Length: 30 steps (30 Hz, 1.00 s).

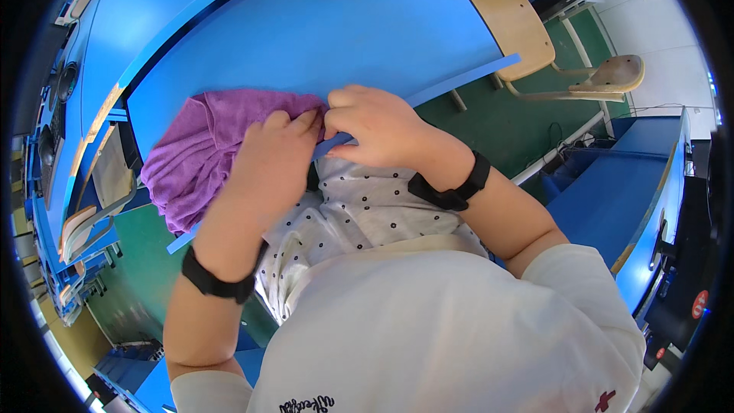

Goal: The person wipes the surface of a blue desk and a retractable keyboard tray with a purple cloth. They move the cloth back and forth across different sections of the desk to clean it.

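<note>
A bunched purple cloth [206, 134] lies on the left part of a blue desk board [329, 27], its folds hanging over the front edge. My left hand [279, 153] rests against the cloth's right side, fingers curled onto it close to the front edge. Right beside it, my right hand [375, 126] is closed round the blue front lip [459, 79] of the board, thumb below and fingers above. The fingertips of both hands nearly meet. What lies under the left palm is hidden.
A wooden chair [508, 27] stands beyond the board's right end. Another seat [115, 172] is at the left, under a neighbouring desk. More blue desks [619, 191] with dark equipment stand at the right. Cables lie on the green floor [489, 134].
</note>
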Each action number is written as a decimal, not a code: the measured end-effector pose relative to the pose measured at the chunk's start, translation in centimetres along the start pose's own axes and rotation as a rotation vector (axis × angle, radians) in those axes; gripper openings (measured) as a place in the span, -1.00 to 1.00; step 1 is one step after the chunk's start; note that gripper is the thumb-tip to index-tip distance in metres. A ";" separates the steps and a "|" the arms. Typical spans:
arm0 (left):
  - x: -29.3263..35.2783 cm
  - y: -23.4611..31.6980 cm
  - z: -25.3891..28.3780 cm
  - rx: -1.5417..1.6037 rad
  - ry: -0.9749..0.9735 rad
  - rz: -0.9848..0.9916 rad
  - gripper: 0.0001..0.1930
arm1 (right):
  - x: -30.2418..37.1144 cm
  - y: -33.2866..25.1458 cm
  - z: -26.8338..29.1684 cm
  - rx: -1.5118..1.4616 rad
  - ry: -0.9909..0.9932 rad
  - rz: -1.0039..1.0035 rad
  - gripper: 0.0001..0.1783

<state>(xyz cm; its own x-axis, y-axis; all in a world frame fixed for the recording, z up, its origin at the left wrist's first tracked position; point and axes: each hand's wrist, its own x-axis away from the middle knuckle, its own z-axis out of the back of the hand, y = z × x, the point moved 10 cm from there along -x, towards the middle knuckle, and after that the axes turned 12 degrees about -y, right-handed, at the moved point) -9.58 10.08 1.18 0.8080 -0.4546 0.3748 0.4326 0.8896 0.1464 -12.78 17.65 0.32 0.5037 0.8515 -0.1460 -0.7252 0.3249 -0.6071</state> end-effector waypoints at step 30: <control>4.0 -11.1 0.3 -0.002 0.049 0.346 -0.38 | -0.2 -0.5 0.0 -0.048 -0.028 0.010 -0.76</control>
<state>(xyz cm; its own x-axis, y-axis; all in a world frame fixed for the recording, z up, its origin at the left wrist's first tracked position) -11.27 -1.63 1.35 0.9252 -0.1275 0.3574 0.1303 0.9913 0.0164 -12.53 17.35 0.68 0.4826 0.8660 -0.1311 -0.7068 0.2966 -0.6422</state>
